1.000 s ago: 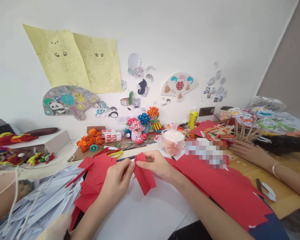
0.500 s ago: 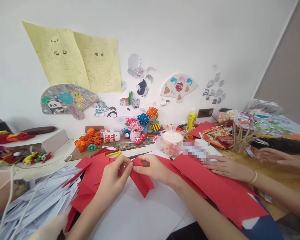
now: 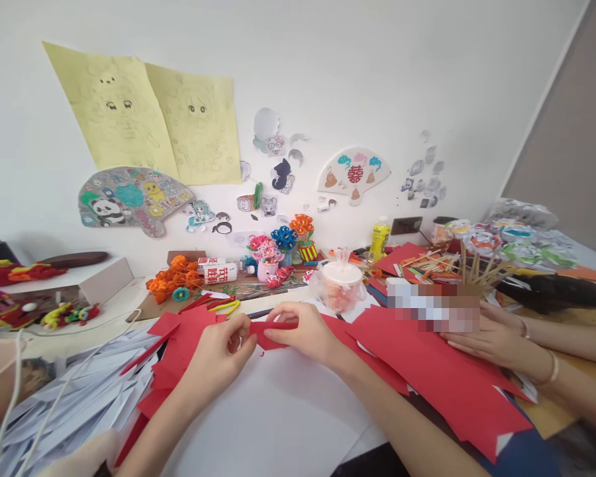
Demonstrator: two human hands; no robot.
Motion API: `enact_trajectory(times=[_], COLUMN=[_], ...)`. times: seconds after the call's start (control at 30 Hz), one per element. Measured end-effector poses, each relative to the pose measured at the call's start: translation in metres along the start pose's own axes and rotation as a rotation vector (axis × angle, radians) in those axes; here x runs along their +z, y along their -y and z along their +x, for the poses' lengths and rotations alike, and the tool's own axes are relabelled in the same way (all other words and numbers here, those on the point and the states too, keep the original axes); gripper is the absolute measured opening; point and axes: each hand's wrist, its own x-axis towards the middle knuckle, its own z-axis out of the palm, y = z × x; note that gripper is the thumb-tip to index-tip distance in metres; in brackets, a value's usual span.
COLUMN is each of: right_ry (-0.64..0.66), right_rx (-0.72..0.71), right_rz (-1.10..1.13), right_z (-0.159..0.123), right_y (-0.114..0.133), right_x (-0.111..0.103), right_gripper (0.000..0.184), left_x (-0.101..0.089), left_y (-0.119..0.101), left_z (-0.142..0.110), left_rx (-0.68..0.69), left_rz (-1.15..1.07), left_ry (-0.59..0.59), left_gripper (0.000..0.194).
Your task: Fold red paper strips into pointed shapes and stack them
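Note:
A small piece of red paper (image 3: 274, 336) is stretched between my two hands, above white paper (image 3: 278, 404). My left hand (image 3: 227, 351) pinches its left end between thumb and fingers. At the other end, my right hand (image 3: 305, 331) grips it, thumb below and fingers curled over the top. The piece looks folded along its upper edge, though my fingers partly hide it. Several red paper pieces (image 3: 189, 344) lie in a pile left of my left hand. Long red paper strips (image 3: 427, 371) are stacked beyond my right forearm.
A co-worker's hands (image 3: 501, 338) rest by the red strips at right. White paper strips (image 3: 74, 391) and a white cable (image 3: 17, 391) lie at left. Behind my hands stand a lidded cup in a plastic bag (image 3: 340, 285), pipe-cleaner flowers (image 3: 285, 236) and a yellow bottle (image 3: 379, 240).
The red paper has turned from hanging down toward me to lying level between my hands, which are slightly farther apart. The co-worker's two hands have come together at the red strips.

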Motion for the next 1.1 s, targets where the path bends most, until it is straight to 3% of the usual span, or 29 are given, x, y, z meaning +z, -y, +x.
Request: enact_trajectory(times=[0.13, 0.2, 0.27, 0.37, 0.53, 0.8, 0.9, 1.1], right_ry=[-0.146, -0.151, -0.043, 0.149, 0.095, 0.098, 0.156, 0.194], right_rx=[0.132, 0.236, 0.286, 0.211, 0.096, 0.158, 0.196, 0.250], right_rz=[0.248, 0.407, 0.488, 0.492, 0.466, 0.449, 0.484, 0.420], right_z=[0.002, 0.001, 0.000, -0.001, 0.000, 0.000, -0.002, -0.001], right_y=[0.004, 0.007, 0.009, 0.008, 0.002, 0.005, 0.006, 0.012], right_x=[-0.005, -0.006, -0.005, 0.000, 0.006, -0.006, -0.011, -0.017], right_gripper=[0.055, 0.065, 0.062, 0.048, 0.039, 0.030, 0.023, 0.012], left_x=[-0.004, -0.004, -0.001, 0.009, 0.023, 0.008, 0.002, 0.002], left_y=[0.005, 0.004, -0.001, -0.012, -0.017, 0.001, 0.000, 0.000], left_z=[0.003, 0.004, 0.003, 0.000, -0.001, 0.002, 0.000, -0.005], left_rx=[-0.069, -0.119, -0.190, -0.272, -0.259, -0.057, 0.111, 0.441], left_rz=[-0.133, -0.273, -0.427, -0.567, -0.568, -0.246, -0.147, 0.215], left_ry=[-0.186, -0.283, -0.299, -0.215, -0.165, -0.082, -0.101, -0.021], left_gripper=[0.029, 0.031, 0.032, 0.034, 0.036, 0.027, 0.028, 0.026])
